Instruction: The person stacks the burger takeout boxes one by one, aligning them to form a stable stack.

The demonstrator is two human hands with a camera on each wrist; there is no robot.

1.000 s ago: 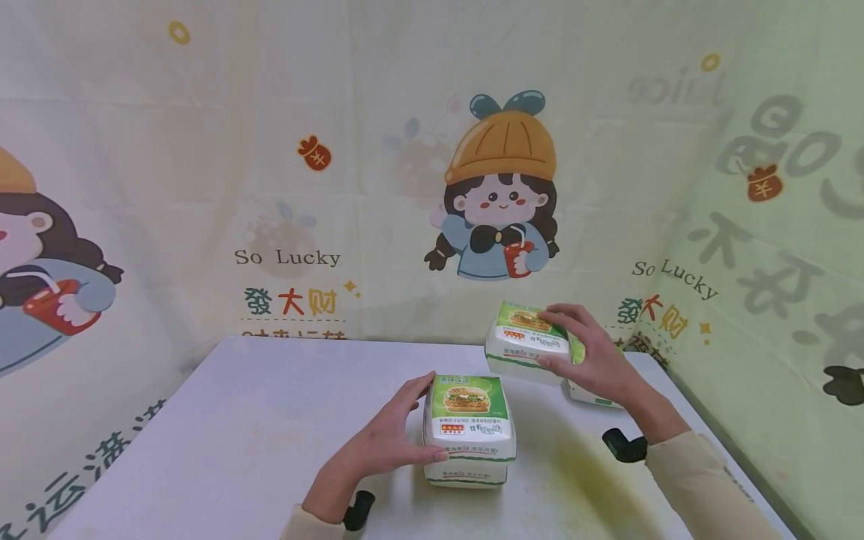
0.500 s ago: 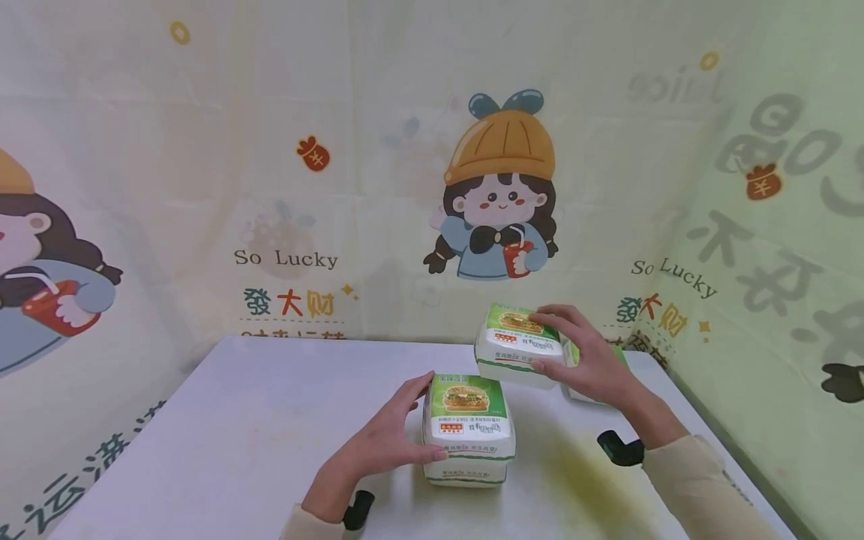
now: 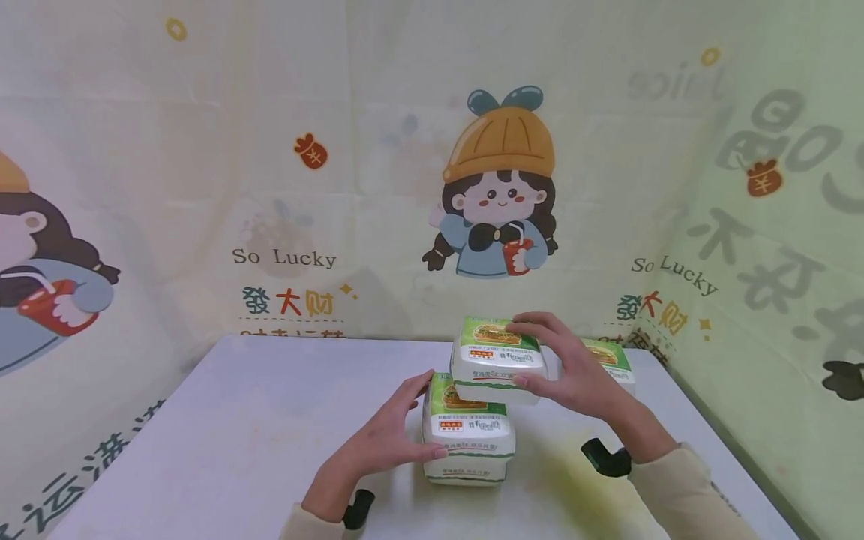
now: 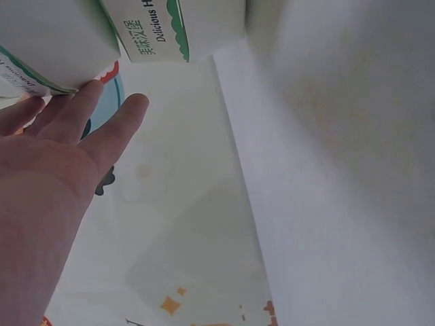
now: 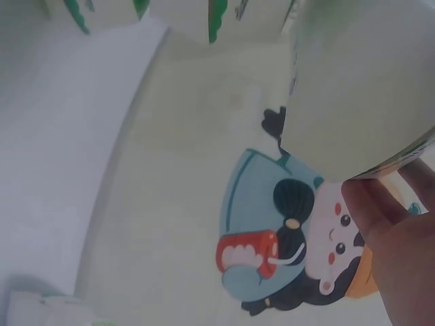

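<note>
A burger box with a green-and-white lid stands on the table, on top of another burger box that shows below it. My left hand grips the upper box from the left, thumb at the front and fingers behind. My right hand holds a third burger box from its right side, thumb on the front and fingers over the lid. In the head view, this held box overlaps the back of the stack. Its plain pale underside shows in the right wrist view, along with my fingers.
One more burger box stands at the back right of the white table, partly behind my right hand. A printed cloth backdrop rises behind the table and along its sides. Black straps are on both wrists.
My right hand has carried its burger box leftward and slightly toward me, to the back of the stack. The burger box behind it shows more now. My left hand has stayed put.
</note>
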